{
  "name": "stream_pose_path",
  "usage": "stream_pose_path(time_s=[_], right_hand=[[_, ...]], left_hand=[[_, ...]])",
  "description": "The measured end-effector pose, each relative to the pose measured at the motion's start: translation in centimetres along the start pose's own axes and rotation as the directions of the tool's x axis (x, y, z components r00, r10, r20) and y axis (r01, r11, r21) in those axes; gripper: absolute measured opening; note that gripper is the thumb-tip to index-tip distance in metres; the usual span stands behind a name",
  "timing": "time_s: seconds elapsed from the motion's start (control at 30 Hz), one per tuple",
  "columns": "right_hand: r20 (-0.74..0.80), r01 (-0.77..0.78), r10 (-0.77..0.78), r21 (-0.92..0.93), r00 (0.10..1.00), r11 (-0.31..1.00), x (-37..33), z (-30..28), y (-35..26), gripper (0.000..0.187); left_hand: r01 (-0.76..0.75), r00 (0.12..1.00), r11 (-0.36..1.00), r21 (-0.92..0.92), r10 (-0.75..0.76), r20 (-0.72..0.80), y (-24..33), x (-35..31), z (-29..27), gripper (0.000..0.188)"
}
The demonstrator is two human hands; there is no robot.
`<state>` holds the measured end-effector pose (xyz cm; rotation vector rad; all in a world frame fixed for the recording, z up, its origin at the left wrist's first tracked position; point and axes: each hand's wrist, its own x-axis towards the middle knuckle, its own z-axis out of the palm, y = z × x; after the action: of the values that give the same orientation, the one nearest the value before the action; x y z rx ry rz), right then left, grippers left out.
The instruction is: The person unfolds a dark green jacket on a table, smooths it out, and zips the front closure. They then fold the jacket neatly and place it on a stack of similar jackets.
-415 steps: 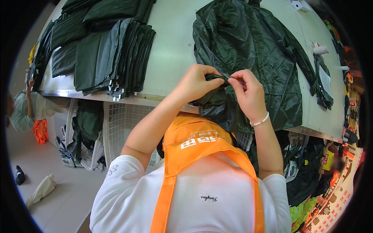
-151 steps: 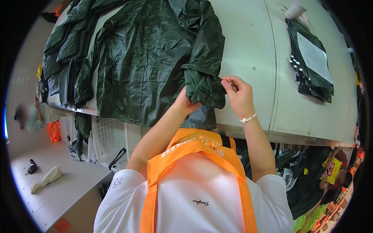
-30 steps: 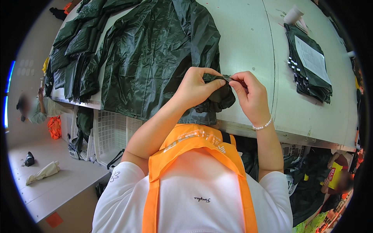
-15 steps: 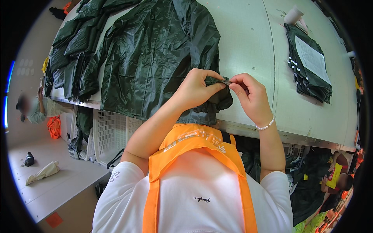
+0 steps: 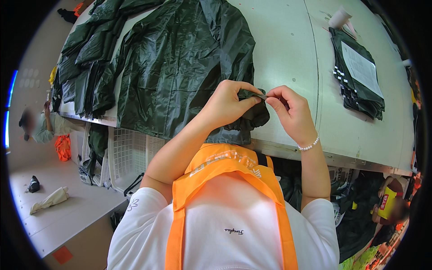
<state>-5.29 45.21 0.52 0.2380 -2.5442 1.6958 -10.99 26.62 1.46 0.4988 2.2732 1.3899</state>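
Jacket (image 5: 171,72) lies on the table's (image 5: 292,49) near left, its sleeve end (image 5: 254,118) pinched by the left hand (image 5: 230,102); the right hand (image 5: 290,111) is narrowed there, its grip unclear. Hard tugging could make the shiny cloth slip. Lettering marks the apron (image 5: 225,158) and shirt (image 5: 229,202); the right-hand sheet (image 5: 360,67) is illegible.

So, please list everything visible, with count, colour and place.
Long table: one, pale green, ahead
Glossy fabric jacket: one, dark green, on table
Folded garment pile: one, dark green, table's left
Folded garment stack: one, dark green, table's right
Rectangular paper sheet: one, white, on that stack
Cylindrical roll: one, white, beyond it
Perforated plastic baskets: count unclear, white, below table
Long bundle: one, beige, lower left
Other clutter: uncountable, mixed colours, edges
Other people: two, left and right edges
Bib apron: one, orange, worn
Cloth shirt: one, white, worn
Left hand: one, pinching jacket fabric
Right hand: one, beside it
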Motion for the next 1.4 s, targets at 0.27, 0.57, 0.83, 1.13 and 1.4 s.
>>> stream_pose_path(time_s=[0.27,0.57,0.83,1.13,1.4], right_hand=[[0.002,-0.006,0.006,0.038,1.0,0.999,0.0,0.2,0.1,0.017],[0.176,-0.18,0.106,0.478,0.979,0.86,0.6,0.2,4.7,0.033],[-0.239,0.149,-0.067,0.342,0.969,0.928,3.1,3.0,3.4,0.028],[-0.52,-0.056,0.175,0.237,0.836,0.97,3.6,3.9,2.9,0.024],[-0.449,0.078,-0.097,-0.06,0.888,0.995,0.7,4.2,-0.1,0.021]], left_hand=[[-0.009,1.0,1.0,0.006,0.009,0.018,0.0,0.0,-0.2,0.018],[-0.018,0.997,0.88,-0.474,0.05,0.056,-0.1,0.4,-1.6,0.015],[0.009,0.999,0.389,-0.921,-0.046,-0.01,0.6,1.7,-0.3,0.037],[-0.267,0.795,0.944,0.192,0.329,-0.51,-4.1,2.9,1.7,0.033],[-0.364,0.786,0.929,0.072,0.348,-0.511,-3.6,2.2,0.7,0.02]])
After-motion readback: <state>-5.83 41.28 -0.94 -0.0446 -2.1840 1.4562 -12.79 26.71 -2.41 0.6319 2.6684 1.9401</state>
